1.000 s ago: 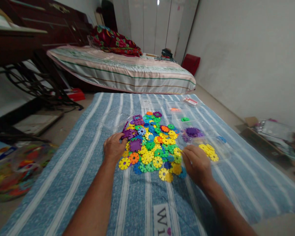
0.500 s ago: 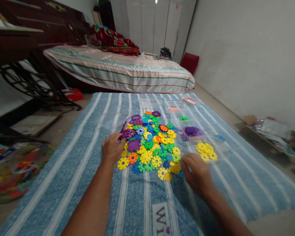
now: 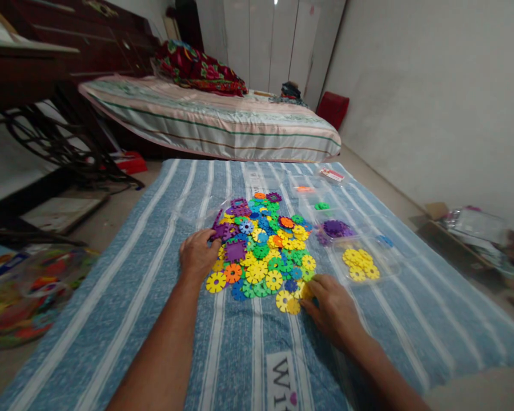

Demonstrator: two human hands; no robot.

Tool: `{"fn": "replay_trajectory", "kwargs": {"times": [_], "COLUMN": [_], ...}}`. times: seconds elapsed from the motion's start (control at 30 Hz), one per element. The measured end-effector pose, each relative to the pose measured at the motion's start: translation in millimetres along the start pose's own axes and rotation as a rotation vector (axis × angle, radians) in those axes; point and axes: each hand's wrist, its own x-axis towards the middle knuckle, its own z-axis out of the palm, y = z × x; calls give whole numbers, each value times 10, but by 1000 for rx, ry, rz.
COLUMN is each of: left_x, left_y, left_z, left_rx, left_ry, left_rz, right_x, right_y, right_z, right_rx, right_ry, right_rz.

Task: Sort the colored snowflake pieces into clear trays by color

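Note:
A loose heap of notched plastic building discs (image 3: 261, 251) in yellow, green, blue, orange and purple lies on a blue striped cloth (image 3: 154, 268). My left hand (image 3: 199, 255) is at the heap's left edge, thumb and forefinger curled around a purple piece (image 3: 216, 233); the fingertips are partly hidden. Beside it lies a purple square piece (image 3: 235, 251). At the near right edge, my right hand (image 3: 332, 308) has its fingers closed over a yellow disc (image 3: 307, 291). Two more yellow discs (image 3: 283, 300) lie just left of those fingers.
Right of the heap, clear plastic trays hold yellow discs (image 3: 360, 265), purple discs (image 3: 337, 229), green discs (image 3: 321, 206) and an orange piece (image 3: 304, 189). A small red-and-white packet (image 3: 332, 174) lies at the far right. A bag of colourful pieces (image 3: 38, 291) sits on the left.
My right hand has moved left and slightly toward me, from beside the heap onto a yellow disc at its edge. My left hand stays nearly in place.

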Motion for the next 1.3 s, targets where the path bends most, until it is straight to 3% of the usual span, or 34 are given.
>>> {"fn": "replay_trajectory", "kwargs": {"times": [0.37,0.97,1.13,1.3], "left_x": [-2,1,3,2], "left_y": [-30,13,1,-5], "left_z": [26,-4,7,17], "left_rx": [1,-11,-18,-21], "left_ry": [19,1,6,15], "left_rz": [-8,-10,-9,-12], "right_x": [-6,11,16,101], "right_y": [65,90,49,170], "right_z": [108,38,-26,-268], "right_rx": [34,146,178,131], "right_ry": [138,165,265,441], "right_rz": [-122,-134,-140,-145]}}
